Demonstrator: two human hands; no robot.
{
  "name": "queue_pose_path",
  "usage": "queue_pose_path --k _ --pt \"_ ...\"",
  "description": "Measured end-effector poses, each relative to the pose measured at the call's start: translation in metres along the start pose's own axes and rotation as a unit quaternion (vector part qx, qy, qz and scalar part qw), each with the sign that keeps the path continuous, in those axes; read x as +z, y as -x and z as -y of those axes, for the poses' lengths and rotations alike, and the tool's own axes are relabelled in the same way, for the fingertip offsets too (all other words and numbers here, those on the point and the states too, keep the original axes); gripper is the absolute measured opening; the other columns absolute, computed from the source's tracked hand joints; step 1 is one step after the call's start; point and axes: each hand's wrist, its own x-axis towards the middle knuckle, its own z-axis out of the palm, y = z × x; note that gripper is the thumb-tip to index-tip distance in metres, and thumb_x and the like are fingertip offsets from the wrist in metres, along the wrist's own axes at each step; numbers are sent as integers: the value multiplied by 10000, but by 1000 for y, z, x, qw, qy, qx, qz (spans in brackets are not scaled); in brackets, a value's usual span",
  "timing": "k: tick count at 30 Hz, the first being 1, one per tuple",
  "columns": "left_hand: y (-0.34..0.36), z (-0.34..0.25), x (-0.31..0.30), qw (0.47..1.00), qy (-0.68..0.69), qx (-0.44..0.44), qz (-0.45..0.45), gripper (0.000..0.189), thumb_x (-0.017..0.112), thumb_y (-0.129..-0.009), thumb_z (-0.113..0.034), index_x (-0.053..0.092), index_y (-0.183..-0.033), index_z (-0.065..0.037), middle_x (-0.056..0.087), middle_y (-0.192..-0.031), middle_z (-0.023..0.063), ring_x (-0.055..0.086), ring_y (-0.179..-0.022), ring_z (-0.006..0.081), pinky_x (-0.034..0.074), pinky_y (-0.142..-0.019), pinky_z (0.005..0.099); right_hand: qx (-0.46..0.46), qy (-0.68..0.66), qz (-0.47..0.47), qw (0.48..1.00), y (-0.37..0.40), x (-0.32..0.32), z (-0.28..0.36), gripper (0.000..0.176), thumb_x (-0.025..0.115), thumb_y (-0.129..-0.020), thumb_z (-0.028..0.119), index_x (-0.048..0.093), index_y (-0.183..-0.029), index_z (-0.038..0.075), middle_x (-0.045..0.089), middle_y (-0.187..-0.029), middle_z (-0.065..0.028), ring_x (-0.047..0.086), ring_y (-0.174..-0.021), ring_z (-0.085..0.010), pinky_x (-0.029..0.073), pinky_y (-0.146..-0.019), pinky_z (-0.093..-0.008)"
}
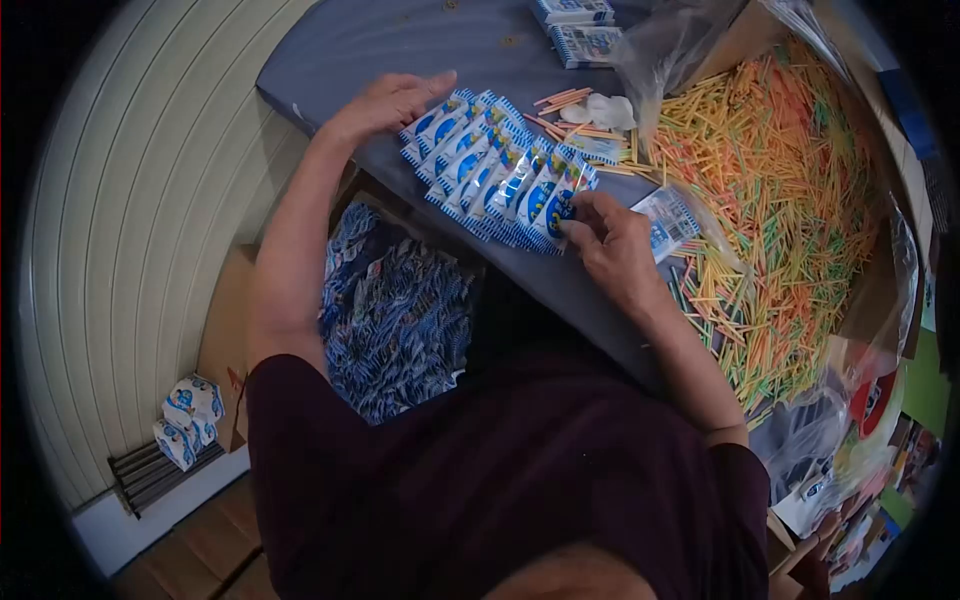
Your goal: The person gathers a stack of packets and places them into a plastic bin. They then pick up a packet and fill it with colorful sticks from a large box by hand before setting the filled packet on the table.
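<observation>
While a row of overlapping blue-and-white packets point(492, 172) lay across the desk point(380, 45), your left hand point(385, 106) was at its left end, fingers point(430, 90) loosely extended and open. Your right hand point(622, 250) curled, thumb and forefinger parted, at the opposite end beside heaped coloured sticks point(775, 200); whether it gripped a packet could not be told.

Over on the left we've got a pale, grooved wall point(130, 200), its lines bowing right round us. Across the far side stretches a bluish-grey table point(400, 45), front edge slanting nearer towards the right, deep shadow beneath it. Down near left, there's a dark barred rack point(150, 481) at the wall's foot, a white strip point(170, 507) alongside, then a brown, seamed surface point(180, 560), floor or boards, we can't tell. Soft light washes the wall.
</observation>
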Motion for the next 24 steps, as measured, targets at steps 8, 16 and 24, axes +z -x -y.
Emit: queue_pose_path --k 8,16,24 --pt "18 -44 5 966 31 -21 256 855 729 -702 -727 669 -1091 31 668 -936 108 655 -832 186 513 -729 271 61 -87 16 994 -17 12 3 274 762 -811 74 592 -1003 -21 611 -701 -113 589 -615 -161 502 -587 -307" --pt "32 -51 47 984 -80 40 155 1312 833 -431 -769 464 -1315 128 590 -1237 276 647 -1091 345 541 -895 348 36 -103 -3 994 -29 22 2 308 787 -767 14 554 -968 -2 582 -675 -48 541 -598 -103 472 -544 -259" --pt "62 -45 44 989 123 23 83 1060 965 -527 -398 446 -1312 91 641 -1139 176 666 -1026 238 553 -868 328 56 -134 -31 989 -29 19 8 507 824 -727 20 479 -1099 14 612 -691 -73 587 -590 -99 480 -530 -238"
